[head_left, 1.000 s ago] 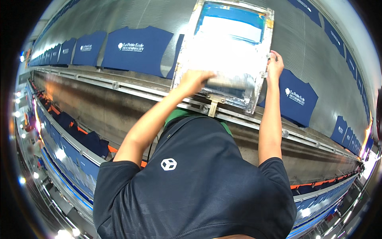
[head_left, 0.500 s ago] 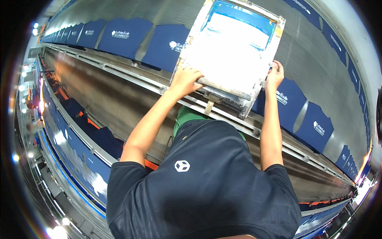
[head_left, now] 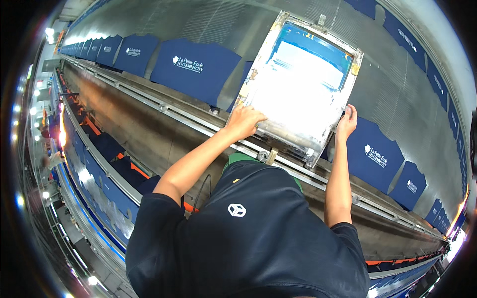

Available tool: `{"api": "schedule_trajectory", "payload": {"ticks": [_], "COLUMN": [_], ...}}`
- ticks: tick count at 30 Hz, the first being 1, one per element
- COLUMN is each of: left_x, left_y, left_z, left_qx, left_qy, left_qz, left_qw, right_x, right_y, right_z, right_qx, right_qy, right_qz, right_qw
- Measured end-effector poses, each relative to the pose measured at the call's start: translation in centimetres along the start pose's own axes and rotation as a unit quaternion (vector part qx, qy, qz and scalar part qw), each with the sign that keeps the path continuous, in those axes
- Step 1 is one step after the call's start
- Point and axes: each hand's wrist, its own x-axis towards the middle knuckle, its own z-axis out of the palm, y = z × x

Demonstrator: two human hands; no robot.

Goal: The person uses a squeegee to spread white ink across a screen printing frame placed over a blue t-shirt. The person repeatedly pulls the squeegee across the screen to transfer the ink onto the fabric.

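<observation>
Currently both hands position the printing screen frame (head_left: 303, 82) near the bench's front rail: left hand (head_left: 244, 121) and right hand (head_left: 346, 121) grasping its edges. Next, seat it squarely over a navy shirt (head_left: 196, 67).

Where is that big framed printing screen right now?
In the head view the printing screen lies upper centre-right on the long table, between navy shirts, with the left hand and right hand gripping its near corners.
</observation>
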Motion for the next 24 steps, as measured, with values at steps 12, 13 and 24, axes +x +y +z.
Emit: {"api": "schedule_trajectory", "payload": {"ticks": [12, 13, 24], "left_x": [22.7, 23.8, 20.2], "left_y": [-4.3, -4.5, -3.4], "left_z": [-6.1, -6.2, -3.5], "left_qx": [0.008, 0.01, 0.024], "left_qy": [-0.094, -0.113, -0.099], "left_qz": [-0.003, -0.003, -0.023], "left_qw": [0.996, 0.994, 0.995], "right_x": [3.7, 3.5, 2.1], "right_y": [-12.8, -16.5, -11.7], "right_z": [-1.0, 0.0, 3.2], "right_qx": [-0.205, -0.289, -0.44], "right_qy": [-0.133, -0.203, -0.275], "right_qz": [-0.262, -0.233, -0.165], "right_qw": [0.934, 0.906, 0.839]}}
